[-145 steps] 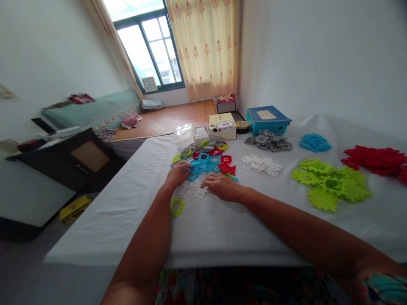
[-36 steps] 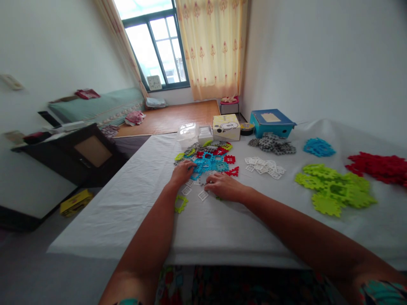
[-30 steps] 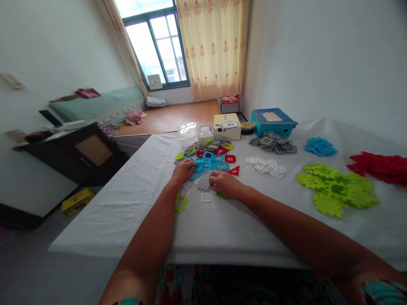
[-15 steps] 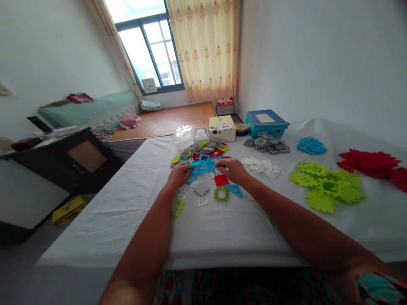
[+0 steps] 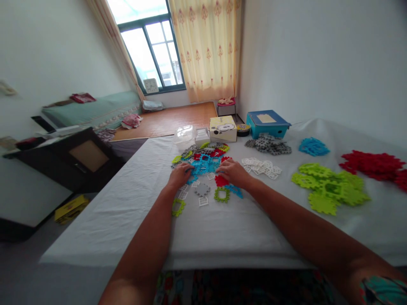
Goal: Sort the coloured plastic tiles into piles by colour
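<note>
On a white-covered table (image 5: pixel 222 228) lies a flat patch of joined interlocking plastic tiles (image 5: pixel 205 163), mostly blue with red, grey and lime pieces. My left hand (image 5: pixel 179 174) rests palm down on its near-left edge, fingers curled on the tiles. My right hand (image 5: pixel 233 173) lies on its near-right edge, fingers stretched over a red tile (image 5: pixel 220 181). In front of my hands lie loose pieces: a lime frame tile (image 5: pixel 221 194), a grey tile (image 5: pixel 202 189), small white window pieces (image 5: pixel 202 201) and another lime frame (image 5: pixel 178 207).
To the right lie sorted piles: white pieces (image 5: pixel 262 166), grey tiles (image 5: pixel 269 145), blue tiles (image 5: pixel 313 146), lime tiles (image 5: pixel 330 186), red tiles (image 5: pixel 375 163). A blue box (image 5: pixel 267 123), a cream box (image 5: pixel 222 128) and clear containers (image 5: pixel 184 134) stand at the far edge. A dark cabinet (image 5: pixel 76 159) stands left.
My right hand has moved away from me, from the loose white pieces up to the patch's right edge, uncovering the grey and lime tiles. My left hand has stayed on the patch.
</note>
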`<act>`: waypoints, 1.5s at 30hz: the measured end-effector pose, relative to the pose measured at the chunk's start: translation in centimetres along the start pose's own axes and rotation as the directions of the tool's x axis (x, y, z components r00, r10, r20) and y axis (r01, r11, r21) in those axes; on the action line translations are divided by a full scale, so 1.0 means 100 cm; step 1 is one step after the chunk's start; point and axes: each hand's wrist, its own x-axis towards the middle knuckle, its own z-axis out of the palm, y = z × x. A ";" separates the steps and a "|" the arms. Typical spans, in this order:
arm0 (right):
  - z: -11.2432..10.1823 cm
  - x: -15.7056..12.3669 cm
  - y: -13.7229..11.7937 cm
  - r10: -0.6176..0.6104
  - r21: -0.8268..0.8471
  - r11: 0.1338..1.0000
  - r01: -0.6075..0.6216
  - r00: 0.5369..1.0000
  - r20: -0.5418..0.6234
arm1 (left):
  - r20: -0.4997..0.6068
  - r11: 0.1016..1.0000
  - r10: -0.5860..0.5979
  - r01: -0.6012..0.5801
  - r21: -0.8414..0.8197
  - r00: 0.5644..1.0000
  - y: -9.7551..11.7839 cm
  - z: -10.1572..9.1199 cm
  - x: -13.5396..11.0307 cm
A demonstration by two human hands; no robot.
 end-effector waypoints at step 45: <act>-0.034 -0.022 0.081 0.554 -0.209 0.829 -0.519 0.812 0.182 | 0.017 0.998 0.052 -0.051 -0.032 0.999 0.002 -0.002 0.001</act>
